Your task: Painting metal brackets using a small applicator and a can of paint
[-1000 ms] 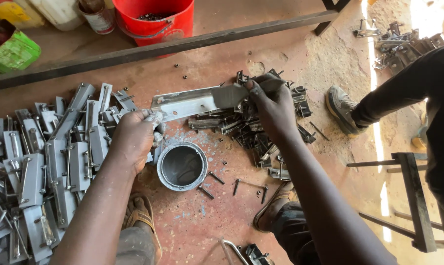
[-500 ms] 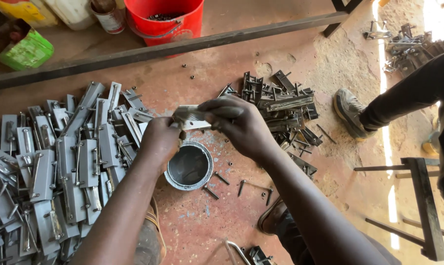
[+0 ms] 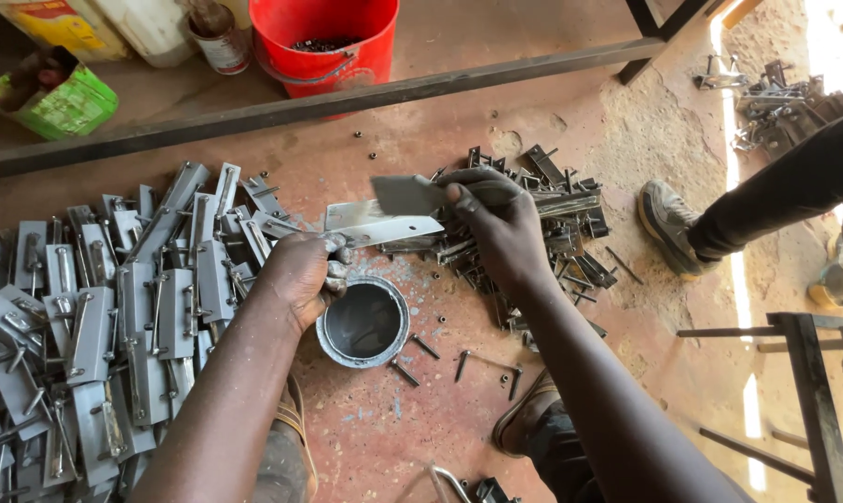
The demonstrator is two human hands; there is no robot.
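Note:
My left hand grips the near end of a flat metal plate held just above a round metal tin on the reddish floor. My right hand holds a second, darker metal piece over the far end of that plate. Under and behind my right hand lies a heap of dark metal latch parts. A large pile of grey assembled metal latches covers the floor left of my left hand.
A red bucket, a can, jugs and a green container stand beyond a long steel bar. Loose pins and nuts lie by the tin. Another person's leg and shoe are at right, near a metal frame.
My right hand drew back from the dark heap with a metal piece and brought it over the plate in my left hand. The view shifted slightly.

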